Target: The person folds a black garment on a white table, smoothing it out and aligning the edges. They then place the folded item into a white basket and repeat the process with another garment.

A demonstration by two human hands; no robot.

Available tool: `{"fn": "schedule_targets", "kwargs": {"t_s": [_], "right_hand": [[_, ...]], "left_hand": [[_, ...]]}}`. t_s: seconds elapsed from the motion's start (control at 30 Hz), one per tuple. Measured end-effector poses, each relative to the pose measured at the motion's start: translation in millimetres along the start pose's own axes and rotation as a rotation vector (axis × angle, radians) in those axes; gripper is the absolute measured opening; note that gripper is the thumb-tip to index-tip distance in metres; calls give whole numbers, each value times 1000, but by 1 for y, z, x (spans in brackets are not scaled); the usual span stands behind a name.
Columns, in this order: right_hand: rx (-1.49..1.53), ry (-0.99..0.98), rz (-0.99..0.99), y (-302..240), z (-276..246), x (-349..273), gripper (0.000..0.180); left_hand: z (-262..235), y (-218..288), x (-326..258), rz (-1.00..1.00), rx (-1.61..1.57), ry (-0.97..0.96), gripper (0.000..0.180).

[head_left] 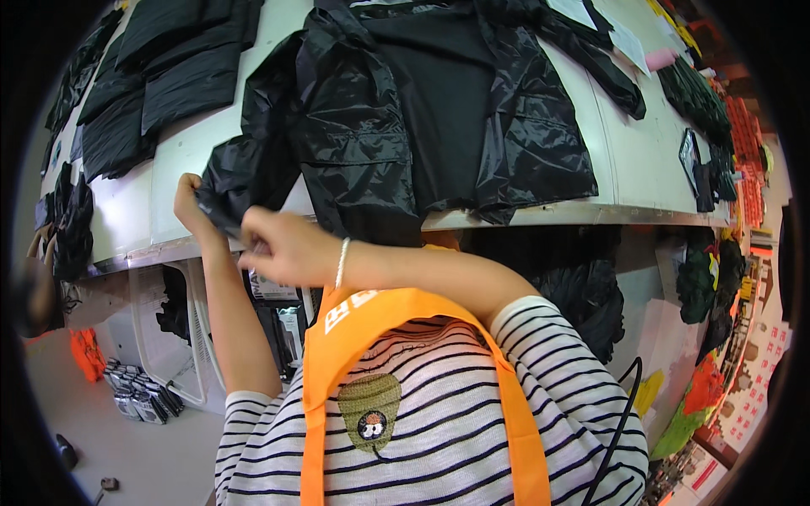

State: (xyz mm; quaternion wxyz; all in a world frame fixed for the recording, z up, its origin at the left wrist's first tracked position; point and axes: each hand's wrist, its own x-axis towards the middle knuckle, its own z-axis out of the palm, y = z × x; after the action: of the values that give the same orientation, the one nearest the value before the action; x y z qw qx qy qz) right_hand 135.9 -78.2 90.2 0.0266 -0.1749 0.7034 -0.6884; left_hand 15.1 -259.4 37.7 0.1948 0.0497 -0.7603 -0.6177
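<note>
A shiny black jacket [354, 126] lies spread open on the white table, its front hem hanging over the near edge. Its sleeve [229, 173] reaches toward me on the left. My left hand [192, 201] grips the sleeve's end, with the fingers closed round the fabric. Crossing in front of my body, my right hand [291, 246] is beside that sleeve end, just off the table edge. Its fingers are curled and slightly blurred by motion; what they hold, if anything, cannot be made out.
Stacked black garments [190, 80] lie at the table's far left; another black piece [603, 72] and papers lie to the right. Below the table stand a white rack [198, 337] and dark cloth [582, 295]. Packaged bundles [139, 392] sit on the left floor.
</note>
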Motion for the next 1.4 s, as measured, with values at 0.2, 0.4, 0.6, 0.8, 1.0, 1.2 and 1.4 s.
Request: {"fn": "schedule_targets", "kwargs": {"t_s": [0.2, 0.4, 0.6, 0.8, 1.0, 1.2, 1.4], "right_hand": [[-209, 602, 28, 22, -58, 27, 16], [-84, 479, 51, 35, -71, 4, 24], [523, -152, 452, 4, -62, -26, 22], [69, 193, 85, 30, -83, -15, 21], [-403, 490, -147, 16, -86, -27, 15], [-541, 158, 369, 34, -145, -93, 32], [-1183, -11, 648, 69, -247, -202, 34]], "left_hand": [[41, 91, -90, -202, -75, -442, 27], [36, 70, -120, -455, -396, -522, 30], [1, 55, -60, 88, 374, -349, 18], [2, 99, -92, -309, -427, -832, 22], [4, 95, -74, 351, 517, -24, 18], [-23, 98, -98, -230, 169, -784, 20], [5, 88, -132, -74, 991, -1197, 23]]}}
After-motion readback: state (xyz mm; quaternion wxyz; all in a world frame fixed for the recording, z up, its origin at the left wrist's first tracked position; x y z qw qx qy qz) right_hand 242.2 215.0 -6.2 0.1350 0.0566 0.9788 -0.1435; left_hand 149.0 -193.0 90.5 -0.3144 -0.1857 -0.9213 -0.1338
